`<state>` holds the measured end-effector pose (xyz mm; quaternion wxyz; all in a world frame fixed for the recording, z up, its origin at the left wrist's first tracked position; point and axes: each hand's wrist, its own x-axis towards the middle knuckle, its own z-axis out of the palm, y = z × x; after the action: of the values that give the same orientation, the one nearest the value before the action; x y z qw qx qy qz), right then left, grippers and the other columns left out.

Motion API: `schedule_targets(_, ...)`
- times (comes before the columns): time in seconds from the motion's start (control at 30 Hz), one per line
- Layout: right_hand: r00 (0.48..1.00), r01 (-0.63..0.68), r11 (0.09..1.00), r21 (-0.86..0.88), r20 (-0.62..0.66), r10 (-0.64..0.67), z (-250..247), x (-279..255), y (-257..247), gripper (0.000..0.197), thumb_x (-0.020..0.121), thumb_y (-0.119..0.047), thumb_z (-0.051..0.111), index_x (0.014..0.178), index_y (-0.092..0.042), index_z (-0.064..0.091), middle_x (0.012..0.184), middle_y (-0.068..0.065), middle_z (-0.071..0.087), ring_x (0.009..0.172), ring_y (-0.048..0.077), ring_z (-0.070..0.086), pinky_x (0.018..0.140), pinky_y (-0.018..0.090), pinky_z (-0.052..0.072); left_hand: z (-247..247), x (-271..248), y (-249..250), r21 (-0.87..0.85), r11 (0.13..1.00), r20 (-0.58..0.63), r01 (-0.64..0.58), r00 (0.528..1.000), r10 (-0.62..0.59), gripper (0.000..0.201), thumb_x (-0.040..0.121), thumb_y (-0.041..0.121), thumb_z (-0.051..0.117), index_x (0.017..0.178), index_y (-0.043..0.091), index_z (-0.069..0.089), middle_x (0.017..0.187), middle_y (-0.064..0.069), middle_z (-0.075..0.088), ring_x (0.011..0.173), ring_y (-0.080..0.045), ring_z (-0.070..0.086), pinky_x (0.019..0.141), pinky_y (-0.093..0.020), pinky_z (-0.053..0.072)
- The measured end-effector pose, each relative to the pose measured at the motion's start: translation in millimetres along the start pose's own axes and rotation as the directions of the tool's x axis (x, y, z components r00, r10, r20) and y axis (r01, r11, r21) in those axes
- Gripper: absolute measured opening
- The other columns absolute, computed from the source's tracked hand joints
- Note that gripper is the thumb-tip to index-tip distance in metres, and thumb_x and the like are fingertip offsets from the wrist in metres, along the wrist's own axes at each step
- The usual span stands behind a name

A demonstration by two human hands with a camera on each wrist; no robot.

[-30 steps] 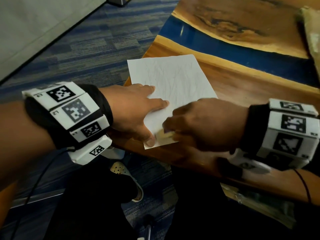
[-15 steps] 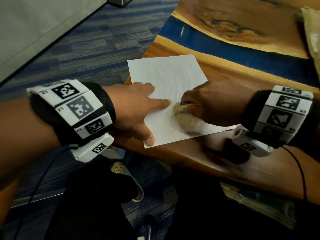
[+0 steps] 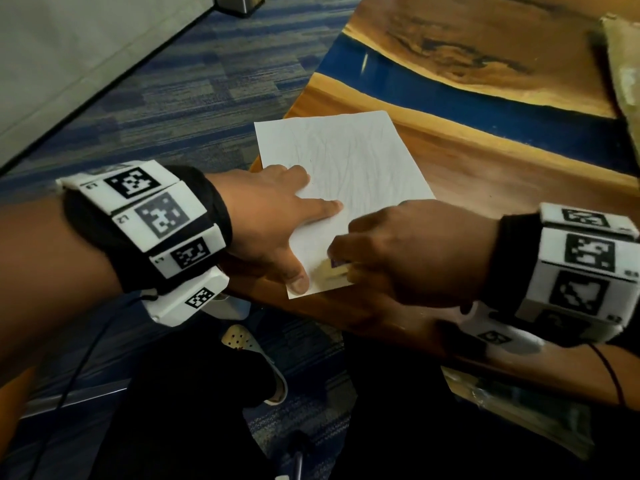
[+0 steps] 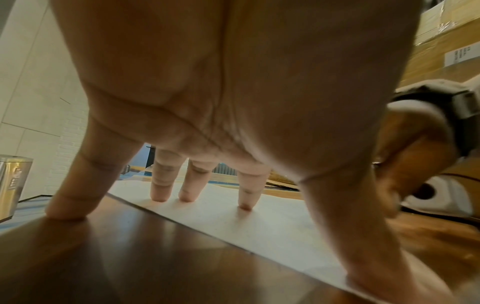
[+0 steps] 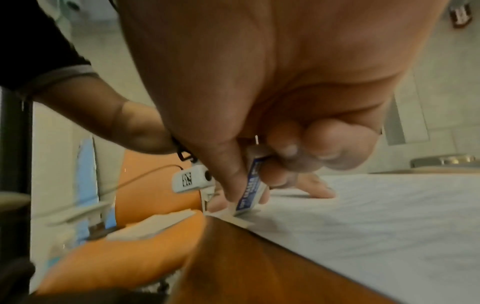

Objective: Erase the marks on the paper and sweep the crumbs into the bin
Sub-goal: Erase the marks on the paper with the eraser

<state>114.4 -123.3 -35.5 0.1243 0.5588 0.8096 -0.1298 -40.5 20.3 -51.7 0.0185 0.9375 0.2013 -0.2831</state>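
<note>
Paper (image 3: 346, 174) at tabletop (image 3: 502, 174) near-left corner. Left hand (image 3: 263, 216) flat, fingers spread, pressing paper. Right hand (image 3: 412, 251) pinches blue-sleeved eraser (image 5: 250, 189), tip on paper's near edge.

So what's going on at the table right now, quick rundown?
Left hand flat, fingers spread, pinning the white paper sheet. Right hand pinching a white eraser in a blue sleeve, on the sheet's near corner. Faint pencil marks remain. Nothing in the way.

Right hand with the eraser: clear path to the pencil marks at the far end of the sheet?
Probably yes. The right hand grips the eraser at the near corner of the paper; the far marks lie uncovered. The left hand presses only the near left side.
</note>
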Motion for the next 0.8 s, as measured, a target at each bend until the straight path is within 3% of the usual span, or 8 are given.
schedule_targets(0.13,0.97,-0.243,0.969,0.046,0.009,0.243,-7,3,35,0.033,0.103,-0.044,0.04,0.132,-0.035,0.054,0.117,-0.004,0.065,0.098,0.019,0.062,0.087,0.04,0.055,-1,-1,2,-0.011,1.0,0.005,0.007,1.0,-0.007,0.12,0.057,0.09,0.063,0.151,0.056,-0.004,0.159,-0.005,0.012,0.147,-0.029,0.017,0.11,-0.056,0.038)
schedule_targets(0.23,0.927,-0.375,0.926,0.048,0.033,0.374,-7,5,52,0.03,0.104,-0.041,0.042,0.129,-0.033,0.056,0.108,0.0,0.067,0.091,0.022,0.061,0.08,0.037,0.054,-2,-3,3,-0.049,0.998,0.029,0.028,0.999,-0.027,0.119,0.058,0.087,0.067,0.151,0.057,-0.002,0.163,-0.003,0.005,0.15,-0.029,0.013,0.113,-0.054,0.035)
schedule_targets(0.33,0.918,-0.397,0.916,0.056,0.041,0.395,-5,8,48,0.03,0.103,-0.042,0.043,0.127,-0.031,0.056,0.103,0.001,0.066,0.087,0.022,0.06,0.072,0.034,0.05,-5,-5,6,-0.134,0.99,0.018,0.035,0.999,-0.032,0.109,0.058,0.092,0.061,0.149,0.058,0.011,0.167,0.005,-0.004,0.151,-0.029,0.015,0.114,-0.053,0.034)
schedule_targets(0.43,0.904,-0.427,0.903,0.041,0.04,0.426,-5,10,47,0.028,0.101,-0.042,0.044,0.124,-0.03,0.056,0.099,0.001,0.064,0.083,0.021,0.059,0.064,0.031,0.044,-5,-2,12,-0.136,0.991,-0.04,0.015,0.999,-0.02,0.101,0.058,0.093,0.059,0.144,0.053,0.022,0.164,0.004,0.012,0.143,-0.029,0.029,0.105,-0.054,0.042)
schedule_targets(0.5,0.91,-0.415,0.909,0.029,0.012,0.415,-8,7,38,0.027,0.101,-0.039,0.044,0.122,-0.028,0.057,0.102,0.002,0.064,0.083,0.021,0.06,0.068,0.034,0.052,-2,0,13,-0.11,0.994,-0.06,0.009,0.998,-0.016,0.101,0.058,0.09,0.062,0.142,0.052,0.021,0.16,0.005,0.021,0.139,-0.028,0.032,0.1,-0.055,0.046)
schedule_targets(0.57,0.95,-0.312,0.95,0.017,-0.024,0.312,-4,4,17,0.028,0.101,-0.035,0.045,0.123,-0.023,0.057,0.107,0.003,0.064,0.085,0.023,0.061,0.072,0.039,0.055,-1,0,12,-0.097,0.995,-0.059,0.008,0.998,-0.014,0.103,0.058,0.09,0.064,0.143,0.052,0.019,0.162,0.005,0.019,0.14,-0.028,0.031,0.099,-0.055,0.046)
schedule_targets(0.67,0.995,-0.092,0.996,0.011,-0.033,0.092,6,-3,-22,0.031,0.1,-0.042,0.046,0.124,-0.023,0.055,0.102,-0.002,0.06,0.075,0.02,0.056,0.063,0.033,0.045,0,-1,9,-0.078,0.997,-0.033,0.016,0.999,-0.019,0.111,0.057,0.092,0.062,0.147,0.058,0.007,0.167,0.003,0.008,0.145,-0.03,0.024,0.104,-0.054,0.042)
schedule_targets(0.8,0.956,-0.287,0.957,0.04,-0.057,0.289,-1,-2,11,0.031,0.102,-0.036,0.042,0.125,-0.022,0.057,0.109,0.001,0.064,0.088,0.023,0.063,0.074,0.039,0.057,0,-2,8,-0.058,0.998,-0.012,0.007,1.0,-0.008,0.11,0.059,0.093,0.058,0.148,0.061,0.0,0.168,0.001,0.002,0.147,-0.033,0.019,0.108,-0.057,0.039)
